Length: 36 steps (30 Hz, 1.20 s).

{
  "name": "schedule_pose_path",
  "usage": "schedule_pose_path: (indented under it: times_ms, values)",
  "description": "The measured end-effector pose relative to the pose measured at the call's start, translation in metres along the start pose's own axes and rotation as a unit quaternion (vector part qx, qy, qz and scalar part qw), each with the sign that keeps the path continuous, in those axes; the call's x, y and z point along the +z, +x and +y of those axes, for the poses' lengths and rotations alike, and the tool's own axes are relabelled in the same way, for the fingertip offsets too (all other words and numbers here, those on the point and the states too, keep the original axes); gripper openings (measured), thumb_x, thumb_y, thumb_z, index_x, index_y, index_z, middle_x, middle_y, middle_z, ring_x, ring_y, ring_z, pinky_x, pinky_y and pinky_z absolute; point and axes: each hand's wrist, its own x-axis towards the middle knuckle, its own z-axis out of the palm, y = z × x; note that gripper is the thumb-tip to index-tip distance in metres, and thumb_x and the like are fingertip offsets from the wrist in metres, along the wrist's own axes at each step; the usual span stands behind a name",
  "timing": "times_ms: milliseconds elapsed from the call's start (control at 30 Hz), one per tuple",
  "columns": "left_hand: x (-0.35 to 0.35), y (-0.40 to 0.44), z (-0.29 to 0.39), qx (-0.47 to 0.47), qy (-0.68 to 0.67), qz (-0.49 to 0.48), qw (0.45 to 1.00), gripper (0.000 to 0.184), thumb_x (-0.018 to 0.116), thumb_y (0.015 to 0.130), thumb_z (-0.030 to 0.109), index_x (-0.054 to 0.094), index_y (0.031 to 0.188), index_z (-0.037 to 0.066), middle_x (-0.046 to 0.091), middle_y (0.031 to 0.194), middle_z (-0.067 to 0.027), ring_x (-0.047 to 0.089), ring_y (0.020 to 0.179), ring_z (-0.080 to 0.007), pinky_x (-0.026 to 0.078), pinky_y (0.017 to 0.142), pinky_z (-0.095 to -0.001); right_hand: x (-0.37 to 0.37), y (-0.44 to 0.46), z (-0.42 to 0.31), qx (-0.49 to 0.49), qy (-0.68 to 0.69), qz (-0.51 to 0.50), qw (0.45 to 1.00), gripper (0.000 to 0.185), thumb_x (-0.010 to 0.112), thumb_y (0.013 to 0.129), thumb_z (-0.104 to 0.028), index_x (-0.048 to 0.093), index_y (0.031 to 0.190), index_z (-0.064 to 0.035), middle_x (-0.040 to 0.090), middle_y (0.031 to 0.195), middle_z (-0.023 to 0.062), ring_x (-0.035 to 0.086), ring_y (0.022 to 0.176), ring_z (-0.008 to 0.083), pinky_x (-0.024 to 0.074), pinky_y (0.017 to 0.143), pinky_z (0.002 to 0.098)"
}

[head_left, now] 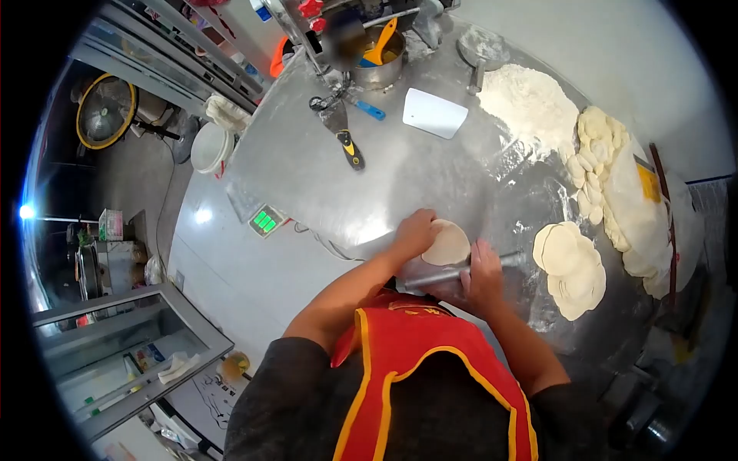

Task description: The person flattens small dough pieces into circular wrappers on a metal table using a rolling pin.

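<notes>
A flat round of dough (447, 244) lies on the steel worktop in front of me. My left hand (416, 233) is closed at its left edge, with the fingertips partly hidden. My right hand (484, 273) rests closed over a metal-grey rolling pin (432, 279), which lies crosswise just below the dough round and sticks out on both sides of the hand. To the right is an overlapping stack of rolled dough rounds (570, 270). Beyond it, several small dough pieces (589, 184) sit beside a larger dough mass (601, 132).
A flour heap (530, 104) lies at the back right, near a floury scoop (480, 50). Further left are a white scraper (434, 113), a black-and-yellow putty knife (350, 150) and a metal pot (380, 74) with a brush (380, 44). A lit scale display (265, 221) sits at the left edge.
</notes>
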Motion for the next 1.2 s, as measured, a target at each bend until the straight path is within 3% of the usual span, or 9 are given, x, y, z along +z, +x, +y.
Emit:
schedule_pose_path:
  times_ms: [100,300,400,533,600,800,1000,1100,1200]
  values:
    - [-0.009,-0.002,-0.004,0.017,0.025,-0.124,0.992,0.032,0.063,0.085,0.037,0.068,0.098,0.008,0.068,0.105,-0.0161,0.063,0.099,-0.0362,0.05,0.084,-0.0451,0.006,0.013,0.0,0.016,-0.008,0.012,1.0,0.056,0.061,0.086,-0.017,0.046,0.134,0.0076,0.047,0.139,0.0285,0.044,0.126,0.0465,0.0357,0.107,0.0512]
    - [-0.009,0.04,0.039,0.002,0.128,-0.15,0.98,0.033,0.06,0.086,0.039,0.071,0.096,0.01,0.068,0.101,-0.0163,0.065,0.095,-0.0359,0.051,0.083,-0.0465,0.041,0.127,0.021,0.031,-0.079,0.09,0.992,0.05,0.055,0.093,-0.022,0.048,0.132,0.0081,0.048,0.139,0.0256,0.044,0.131,0.0398,0.0336,0.11,0.0489]
    - [-0.02,0.023,0.021,0.1,0.159,-0.053,0.981,0.034,0.059,0.087,0.038,0.071,0.097,0.008,0.069,0.097,-0.0177,0.065,0.092,-0.0364,0.051,0.083,-0.0468,0.021,0.043,0.009,-0.011,-0.046,0.028,0.998,0.053,0.058,0.091,-0.023,0.047,0.134,0.0079,0.047,0.141,0.0263,0.042,0.132,0.0409,0.0334,0.11,0.0497]
    - [-0.025,-0.011,-0.006,-0.011,0.039,-0.036,0.999,0.03,0.057,0.09,0.031,0.071,0.096,0.005,0.068,0.104,-0.0203,0.064,0.098,-0.0376,0.05,0.087,-0.0469,-0.001,-0.025,-0.001,-0.016,-0.026,-0.023,0.999,0.057,0.06,0.09,-0.025,0.046,0.135,0.0076,0.046,0.14,0.0266,0.042,0.132,0.0411,0.0318,0.111,0.0499]
    - [-0.025,-0.018,-0.009,0.019,0.04,-0.12,0.992,0.03,0.057,0.09,0.03,0.071,0.095,0.004,0.068,0.103,-0.0202,0.064,0.097,-0.0381,0.05,0.085,-0.0482,0.023,0.016,0.005,0.0,-0.065,0.021,0.998,0.055,0.058,0.091,-0.024,0.047,0.135,0.0069,0.047,0.14,0.0259,0.042,0.132,0.04,0.0308,0.112,0.0488]
    - [-0.011,0.023,0.024,-0.017,0.058,-0.05,0.997,0.034,0.056,0.089,0.035,0.07,0.092,0.004,0.069,0.089,-0.0206,0.066,0.084,-0.0402,0.051,0.078,-0.0491,0.038,0.142,0.015,0.057,-0.087,0.028,0.994,0.052,0.051,0.096,-0.027,0.047,0.136,0.0054,0.048,0.14,0.0238,0.041,0.134,0.0366,0.0299,0.113,0.046]
    - [-0.018,-0.004,-0.01,0.036,0.041,-0.105,0.993,0.027,0.057,0.087,0.026,0.071,0.093,0.004,0.069,0.096,-0.0198,0.065,0.091,-0.0385,0.051,0.081,-0.0491,-0.006,-0.002,-0.008,-0.024,0.007,-0.009,1.0,0.063,0.064,0.08,-0.019,0.046,0.135,0.007,0.049,0.137,0.0288,0.046,0.127,0.0466,0.0359,0.107,0.055]
    - [0.025,-0.002,-0.041,0.11,-0.039,-0.049,0.992,0.026,0.057,0.085,0.024,0.07,0.091,0.003,0.068,0.098,-0.0208,0.065,0.092,-0.0395,0.049,0.083,-0.0519,0.035,0.009,0.024,-0.085,-0.038,0.072,0.993,0.056,0.058,0.085,-0.019,0.049,0.134,0.0078,0.047,0.14,0.03,0.043,0.132,0.0446,0.0328,0.11,0.0553]
    - [0.002,0.022,0.02,-0.038,0.057,-0.082,0.994,0.026,0.059,0.083,0.023,0.073,0.094,0.004,0.071,0.098,-0.0212,0.069,0.089,-0.0381,0.054,0.08,-0.0493,0.046,0.103,0.022,0.044,-0.084,0.013,0.995,0.053,0.048,0.094,-0.023,0.046,0.137,0.0077,0.045,0.144,0.0276,0.039,0.136,0.041,0.0293,0.114,0.0505]
